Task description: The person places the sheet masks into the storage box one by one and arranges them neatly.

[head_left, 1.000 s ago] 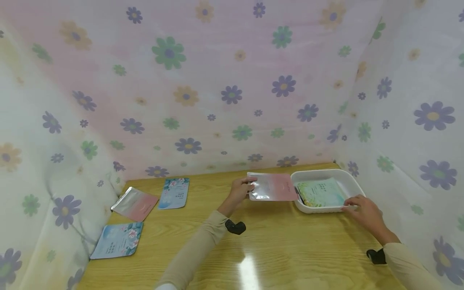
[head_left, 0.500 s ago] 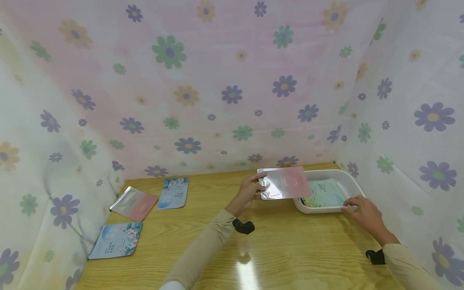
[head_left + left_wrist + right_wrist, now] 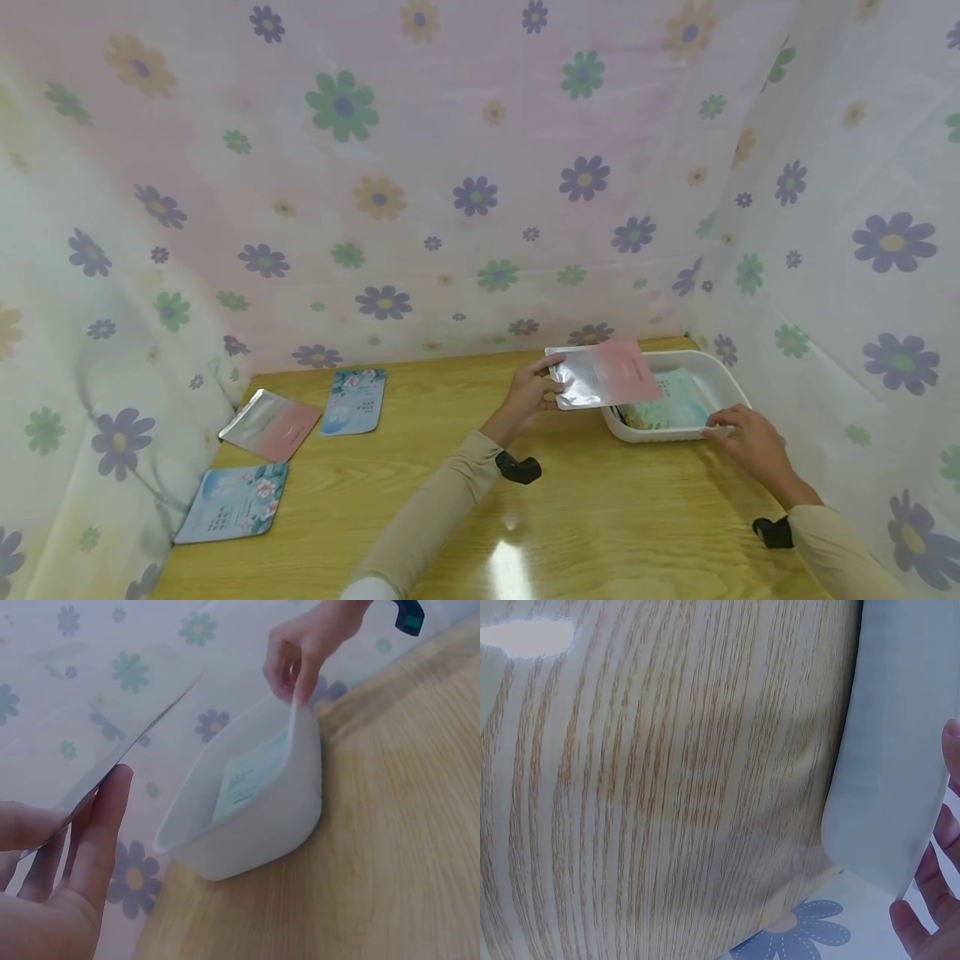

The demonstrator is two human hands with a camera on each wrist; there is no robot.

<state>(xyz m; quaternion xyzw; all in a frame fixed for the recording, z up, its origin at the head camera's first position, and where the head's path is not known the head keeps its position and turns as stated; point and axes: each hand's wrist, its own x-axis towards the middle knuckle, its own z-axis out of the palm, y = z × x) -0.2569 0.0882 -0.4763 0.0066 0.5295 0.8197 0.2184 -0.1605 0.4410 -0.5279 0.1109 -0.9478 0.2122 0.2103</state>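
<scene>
A pink and silver foil sachet (image 3: pixel 607 375) is pinched between the thumb and fingers of my left hand (image 3: pixel 528 392). Its pink end overlaps the left part of a white plastic basin (image 3: pixel 727 383) in the head view; the left wrist view shows the sachet (image 3: pixel 131 746) edge-on and raised above the table. Inside the basin lies a green sachet (image 3: pixel 678 396), partly covered by the pink one in the head view. My right hand (image 3: pixel 750 442) pinches the basin's near right rim, with fingers over the edge (image 3: pixel 930 877).
At the left of the wooden table (image 3: pixel 420 483) lie another pink and silver sachet (image 3: pixel 270 425), a blue floral sachet (image 3: pixel 354 402) and a second blue floral sachet (image 3: pixel 232 502). Flower-printed cloth (image 3: pixel 465 250) walls in the back and both sides.
My left hand has moved right with the pink sachet, from the basin's left edge to over its left part. The right hand keeps its grip on the rim.
</scene>
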